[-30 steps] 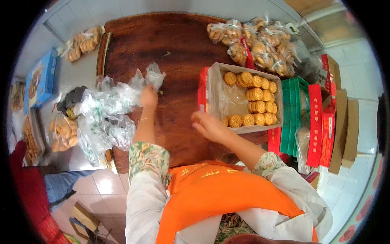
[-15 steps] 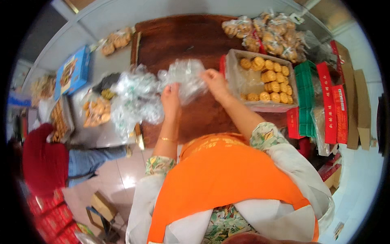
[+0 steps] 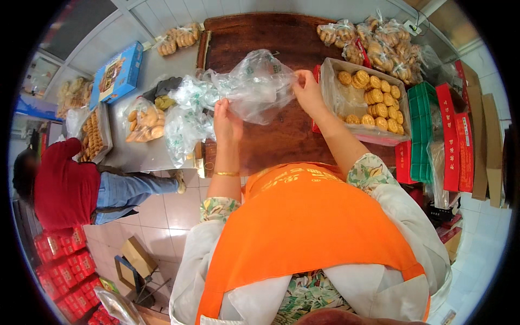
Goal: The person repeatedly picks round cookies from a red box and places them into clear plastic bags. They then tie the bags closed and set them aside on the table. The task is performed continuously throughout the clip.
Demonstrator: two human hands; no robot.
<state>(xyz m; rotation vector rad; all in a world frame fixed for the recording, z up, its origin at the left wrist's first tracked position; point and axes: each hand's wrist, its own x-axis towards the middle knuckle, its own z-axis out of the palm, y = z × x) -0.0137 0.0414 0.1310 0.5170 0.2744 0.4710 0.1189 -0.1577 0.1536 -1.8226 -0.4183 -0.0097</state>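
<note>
A clear plastic bag (image 3: 262, 86) with faint green print is stretched above the dark wooden table (image 3: 254, 143). My left hand (image 3: 227, 123) pinches its near left edge, fingers closed. At its right side, my right hand (image 3: 309, 93) grips the edge between thumb and fingers. The bag looks puffed out, with nothing visible inside. Left of it lies a heap of crumpled plastic bags (image 3: 187, 127), touching or overlapping it. Just beyond my right hand stands a lined box (image 3: 327, 81) of round golden pastries (image 3: 382, 111), partly filled.
Bagged pastries (image 3: 379, 40) pile up at the back right, beside a green crate (image 3: 420, 132) and red cartons (image 3: 449, 138). On the metal table at left are a blue box (image 3: 116, 73) and a bag of buns (image 3: 145, 122). A person in red (image 3: 67, 184) bends at far left.
The bag has spread wider and puffed up between my hands. My right hand has moved right and slightly up, and the view has shifted a little. The person at left shows more fully.
</note>
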